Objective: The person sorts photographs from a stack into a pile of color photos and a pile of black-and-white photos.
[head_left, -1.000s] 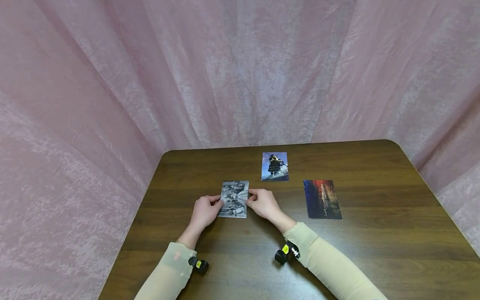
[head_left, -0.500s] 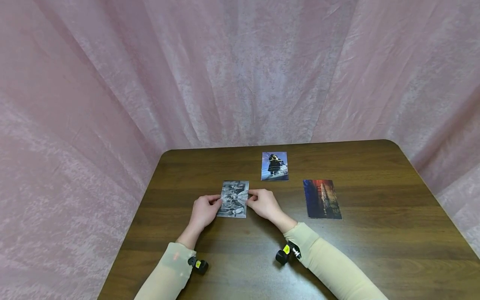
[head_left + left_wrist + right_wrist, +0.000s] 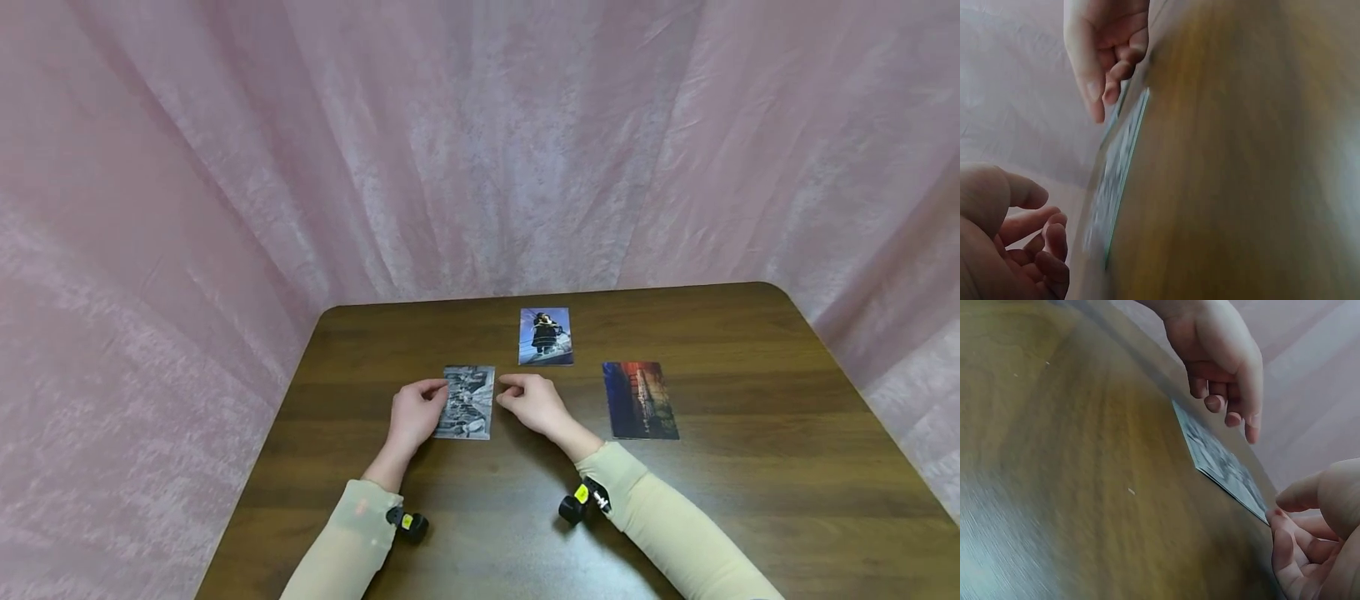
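Note:
A black-and-white photo (image 3: 468, 402) lies flat on the dark wooden table (image 3: 750, 483), left of centre. My left hand (image 3: 415, 414) hovers at its left edge with loosely curled fingers that hold nothing. My right hand (image 3: 529, 400) is just off its right edge, also loosely curled and empty. In the left wrist view the photo (image 3: 1116, 181) lies between my left hand (image 3: 1016, 237) and my right hand (image 3: 1107, 44), which hangs above it. The right wrist view shows the photo (image 3: 1222, 464) on the wood, my left hand (image 3: 1222, 356) clear above it and my right hand (image 3: 1316, 537) beside its corner.
A colour photo of two figures (image 3: 545, 336) lies farther back on the table. A red and blue photo (image 3: 640, 400) lies to the right of my right hand. Pink fabric (image 3: 480, 150) hangs around the table's back and sides.
Both hands have let go of the black-and-white photo and drawn slightly apart. The photo stays in place on the table.

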